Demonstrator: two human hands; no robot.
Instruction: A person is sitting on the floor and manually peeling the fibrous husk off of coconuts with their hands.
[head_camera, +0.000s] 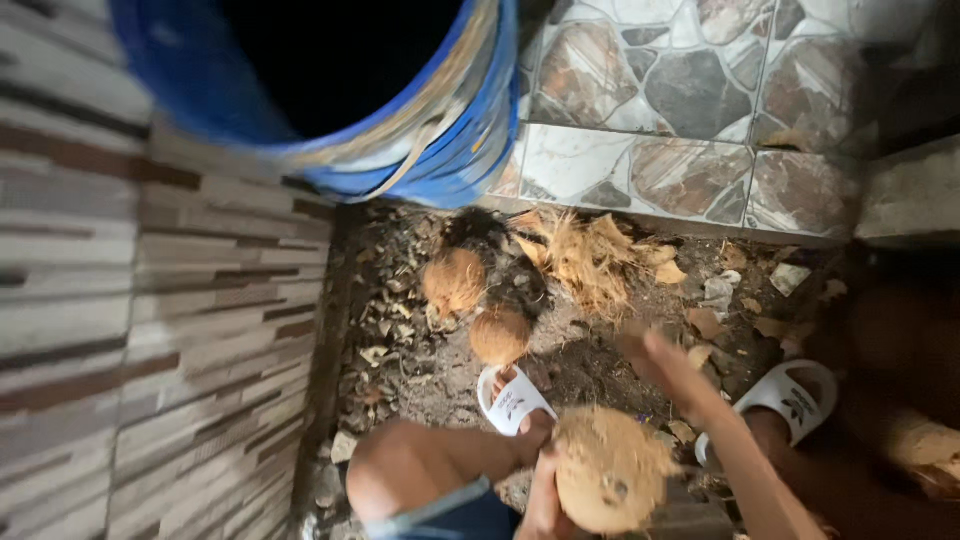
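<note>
Head view: your left hand (545, 495) is gripping the husked coconut (610, 470) from below, fingers clamped on it, low between your knees. Your right hand (665, 365) is hovering just above, blurred, fingers apart. Two more coconuts (498, 333) are lying on the dirt ground (420, 370) near a blue barrel (440, 140).

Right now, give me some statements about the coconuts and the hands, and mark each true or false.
1. The left hand holds a husked coconut. True.
2. The right hand grips a knife. False: it is open and holds nothing.
3. Two more coconuts lie on the dirt ahead. True.
4. The blue barrel stands upright. False: it is tipped, with its dark mouth toward the camera.
5. The feet are bare. False: they wear white sandals.
</note>
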